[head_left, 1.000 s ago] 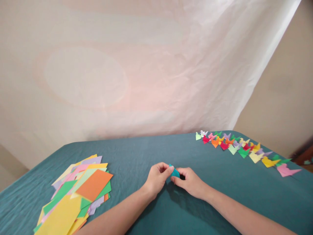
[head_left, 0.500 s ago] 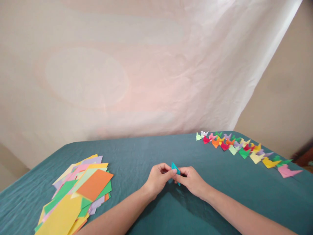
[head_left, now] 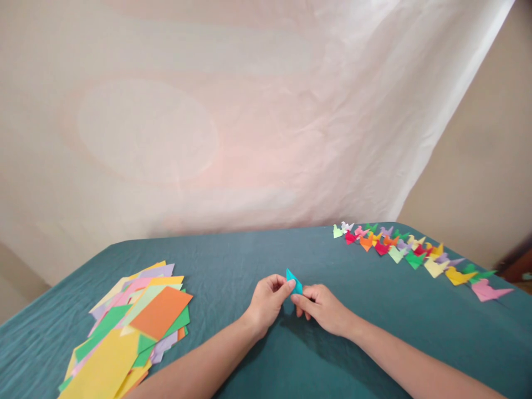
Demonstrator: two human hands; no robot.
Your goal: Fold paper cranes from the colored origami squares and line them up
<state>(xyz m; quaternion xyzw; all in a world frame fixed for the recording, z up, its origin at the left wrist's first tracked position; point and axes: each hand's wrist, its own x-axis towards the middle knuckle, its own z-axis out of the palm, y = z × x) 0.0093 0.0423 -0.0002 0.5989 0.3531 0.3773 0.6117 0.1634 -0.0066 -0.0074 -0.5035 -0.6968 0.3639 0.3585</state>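
Head view only, clock centred on the work, 12 away from the person: folded blue paper [head_left: 294, 281] sits at centre between the two hands, pointed end up toward 11, seemingly just above the bench [head_left: 233, 255] going by the shadow under the hands. Left hand [head_left: 270, 299] comes in from 8, thumb laid over the paper's near edge, pinch narrow, holding the paper; fingers behind are mostly hidden. Right hand [head_left: 322, 307] comes in from 4, fingers curled narrow, thumb at the paper's lower end; can't tell if it pinches or only touches. My read: step in hand is working a fold on a small piece. To do it well: let left own the grip, thumb close to the crease but not across it, so right can shape without layers slipping. Line up edges before pressing; a small offset likely shows at the tip. Press from the held side outward toward 11, pad then nail, light first, firm second. Don't squeeze the point, it probably bends easily. If layers creep, set it down and crease against the bench; cloth cover may give a softer line, so go over it twice. Loose sheets [head_left: 160, 313] at 8 to 9 and paper birds [head_left: 436, 268] between 2 and 3 are well apart, plenty of elbow room.
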